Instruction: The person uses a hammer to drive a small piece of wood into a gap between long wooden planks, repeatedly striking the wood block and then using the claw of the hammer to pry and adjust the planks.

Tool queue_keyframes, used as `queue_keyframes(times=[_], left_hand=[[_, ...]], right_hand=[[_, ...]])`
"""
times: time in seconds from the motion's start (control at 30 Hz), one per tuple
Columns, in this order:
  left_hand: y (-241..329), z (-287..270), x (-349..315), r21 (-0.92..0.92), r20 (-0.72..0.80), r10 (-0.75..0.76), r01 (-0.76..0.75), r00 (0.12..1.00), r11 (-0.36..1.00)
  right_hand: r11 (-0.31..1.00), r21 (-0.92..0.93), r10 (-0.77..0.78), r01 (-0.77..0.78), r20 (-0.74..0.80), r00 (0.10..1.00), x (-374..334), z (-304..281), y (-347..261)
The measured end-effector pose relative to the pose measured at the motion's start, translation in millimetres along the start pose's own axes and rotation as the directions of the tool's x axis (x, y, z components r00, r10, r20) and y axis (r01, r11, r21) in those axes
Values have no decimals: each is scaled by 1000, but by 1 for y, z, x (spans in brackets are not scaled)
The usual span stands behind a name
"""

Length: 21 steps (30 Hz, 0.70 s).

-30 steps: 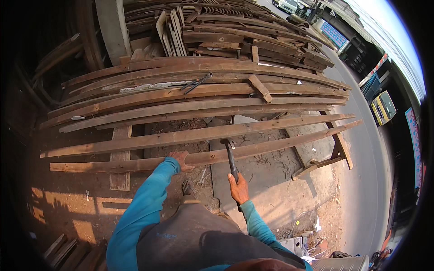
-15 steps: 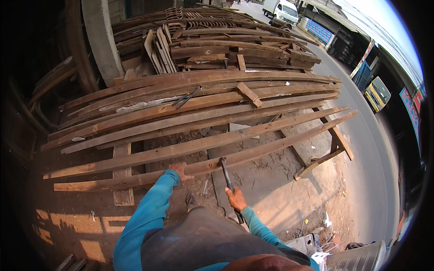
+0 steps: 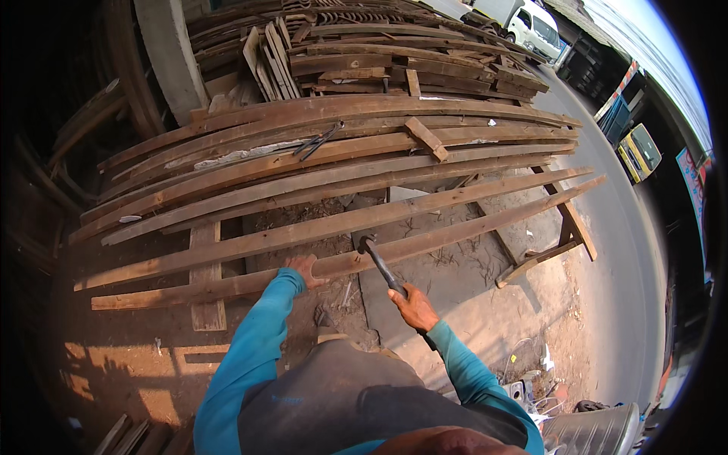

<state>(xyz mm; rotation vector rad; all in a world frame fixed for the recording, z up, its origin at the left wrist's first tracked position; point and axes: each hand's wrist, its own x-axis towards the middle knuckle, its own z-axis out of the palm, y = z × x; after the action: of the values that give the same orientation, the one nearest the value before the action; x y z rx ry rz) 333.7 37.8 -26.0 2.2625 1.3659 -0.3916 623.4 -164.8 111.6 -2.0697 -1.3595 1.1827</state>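
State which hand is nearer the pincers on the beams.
Left. The left hand is below the pincers in the picture; the right hand is lower and farther right.

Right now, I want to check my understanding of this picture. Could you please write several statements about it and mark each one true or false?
1. The right hand holds a dark long-handled tool. True.
2. The left hand hangs in the air, touching nothing. False: the left hand is on the nearest long beam.
3. A short wood block lies across longer beams. True.
4. The dark two-handled tool lies on the road. False: the dark two-handled tool lies on the longer beams.
5. Both sleeves are blue. True.
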Motion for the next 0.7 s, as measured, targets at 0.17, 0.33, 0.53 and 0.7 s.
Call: queue_keyframes(times=[0.17, 0.33, 0.53, 0.7], left_hand=[[0, 12, -12, -7, 107, -5, 6, 994, 1000], [-15, 10, 4, 7, -86, 14, -13, 996, 1000], [-28, 52, 17, -17, -39, 15, -15, 999, 1000], [-30, 60, 20, -19, -22, -9, 9, 1000, 1000]], right_hand=[[987, 120, -93, 111, -146, 985, -10, -4, -29], [978, -137, -169, 156, -95, 981, 35, 27, 13], [998, -13, -67, 67, -16, 998, 25, 22, 3], [735, 442, -314, 515, -451, 835, 24, 6, -57]])
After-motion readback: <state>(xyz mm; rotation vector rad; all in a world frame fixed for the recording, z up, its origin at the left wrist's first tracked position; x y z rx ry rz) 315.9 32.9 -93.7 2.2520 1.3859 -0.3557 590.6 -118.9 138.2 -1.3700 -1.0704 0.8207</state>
